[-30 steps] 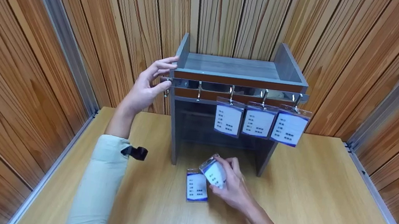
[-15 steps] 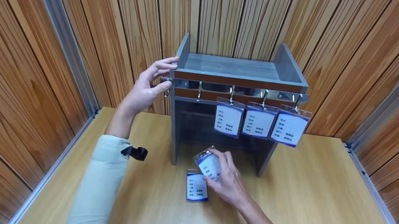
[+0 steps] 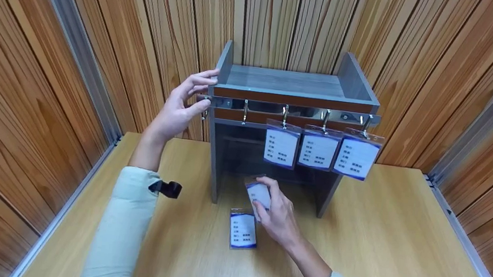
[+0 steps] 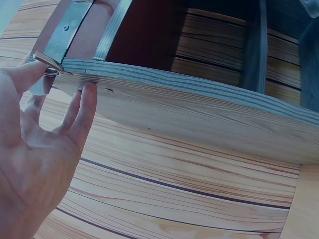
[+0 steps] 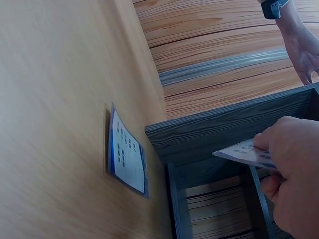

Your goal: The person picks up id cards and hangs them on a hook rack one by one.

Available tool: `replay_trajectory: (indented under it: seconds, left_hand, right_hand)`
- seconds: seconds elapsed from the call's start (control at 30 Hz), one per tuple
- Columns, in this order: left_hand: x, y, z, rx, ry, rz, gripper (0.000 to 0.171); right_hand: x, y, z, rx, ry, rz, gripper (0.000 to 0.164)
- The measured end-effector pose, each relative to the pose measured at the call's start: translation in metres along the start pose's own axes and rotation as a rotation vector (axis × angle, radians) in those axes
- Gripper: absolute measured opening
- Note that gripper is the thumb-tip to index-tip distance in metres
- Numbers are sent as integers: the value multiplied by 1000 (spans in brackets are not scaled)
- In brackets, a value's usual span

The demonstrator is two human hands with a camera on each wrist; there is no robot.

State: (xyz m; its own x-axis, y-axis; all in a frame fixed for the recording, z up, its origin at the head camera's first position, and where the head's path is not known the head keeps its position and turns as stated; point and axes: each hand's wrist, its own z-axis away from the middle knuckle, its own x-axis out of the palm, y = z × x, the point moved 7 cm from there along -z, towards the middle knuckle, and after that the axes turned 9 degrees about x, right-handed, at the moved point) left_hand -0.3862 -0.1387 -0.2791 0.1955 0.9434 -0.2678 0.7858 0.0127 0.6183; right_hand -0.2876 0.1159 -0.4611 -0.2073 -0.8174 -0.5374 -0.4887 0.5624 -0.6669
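My right hand (image 3: 281,218) pinches a clear-sleeved ID badge (image 3: 259,196), tilted and held in front of the grey shelf's lower opening. In the right wrist view, thumb and fingers grip the badge (image 5: 244,153) near one end. A second ID badge (image 3: 243,231) lies on the table just below it. My left hand (image 3: 180,107) rests against the left side of the shelf (image 3: 214,153), fingers fairly straight, thumb by the end of the metal hook rail (image 3: 306,112). The left wrist view has the thumb beside a hook (image 4: 49,60) and fingertips at the side panel (image 4: 199,107).
Three ID badges hang from the rail's right-hand hooks, among them a middle badge (image 3: 320,148). Toward the left, a hook (image 3: 245,111) carries nothing. The shelf stands on a wooden table (image 3: 378,249), with wood-panelled walls (image 3: 471,67) behind and at both sides.
My right hand has lifted the badge slightly forward, toward the shelf, turning it more upright. My left hand stays against the shelf's side. The hanging badges and the one on the table are unmoved.
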Motion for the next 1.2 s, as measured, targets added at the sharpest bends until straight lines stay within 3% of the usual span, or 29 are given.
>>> replay_trajectory:
  seconds: [0.5,0.83,1.2]
  left_hand:
    - [0,-1,0,-5,0,-7,38]
    - [0,-1,0,-10,-2,-1,40]
    - [0,-1,1,-6,-2,-3,38]
  right_hand:
    - [2,-14,-13,-41,14,-155,52]
    - [0,-26,-18,-61,94,-244,48]
    - [-5,-41,-29,-49,83,-343,52]
